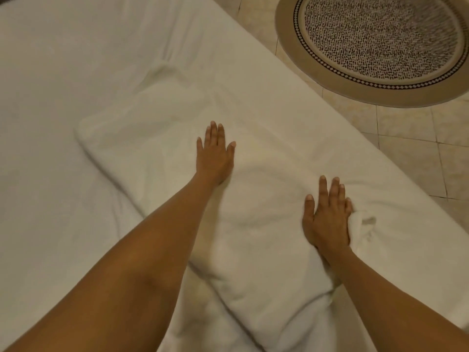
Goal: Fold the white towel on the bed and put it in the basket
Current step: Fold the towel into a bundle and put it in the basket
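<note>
Left hand laid flat on white towel, fingers straight and holding nothing, right hand pressed flat near bunched towel edge, nothing gripped, towel spread partly folded on bed, tiled floor and round patterned rug seen beyond.

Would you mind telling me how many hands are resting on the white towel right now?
2. The left hand lies flat near the middle of the white towel; the right hand presses its right edge, nearer the person.

One towel, two hands (flat)
</note>
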A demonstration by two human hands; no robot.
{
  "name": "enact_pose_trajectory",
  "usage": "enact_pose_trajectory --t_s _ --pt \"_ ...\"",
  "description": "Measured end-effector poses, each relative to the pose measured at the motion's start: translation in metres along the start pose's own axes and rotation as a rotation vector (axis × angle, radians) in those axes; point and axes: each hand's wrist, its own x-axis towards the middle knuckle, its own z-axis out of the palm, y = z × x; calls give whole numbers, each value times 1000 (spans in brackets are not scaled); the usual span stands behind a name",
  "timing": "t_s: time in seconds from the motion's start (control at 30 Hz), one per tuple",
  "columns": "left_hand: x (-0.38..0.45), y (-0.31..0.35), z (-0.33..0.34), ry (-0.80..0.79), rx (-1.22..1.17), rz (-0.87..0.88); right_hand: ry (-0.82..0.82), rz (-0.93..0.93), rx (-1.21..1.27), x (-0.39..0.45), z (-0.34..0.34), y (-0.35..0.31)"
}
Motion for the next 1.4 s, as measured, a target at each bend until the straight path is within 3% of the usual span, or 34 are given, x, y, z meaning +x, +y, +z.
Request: enact_pose_trajectory --t_s 0.13,0.23,0.33,0.43,0.63,0.73,0.9,1.13,1.4 --pt "-58 7 8 19 30 52 -96 -80 -50 -5 -15 0" --pt "-112 19 17 -23 -45 42 -142 -191 -248 -21 -32 6" --pt "-168 36 32 -82 -96 65 -124 -147 -383 -42 -52 25" --pt "-218 53 49 -135 -182 75 -210 -154 -381 -59 -64 48" --pt "-300 84 69 -193 -239 90 -343 -378 -462 -72 -85 70" --pt "-323 91 81 -174 -127 75 -414 -584 -578 -66 -94 88" --pt "-329 113 92 -122 -5 -21 -372 -840 -710 -49 -99 110" --pt "-319 141 88 -79 137 -232 -254 -976 -575 -33 -86 91" --pt "-318 121 86 -34 199 -309 -169 -886 -565 -16 -70 82"
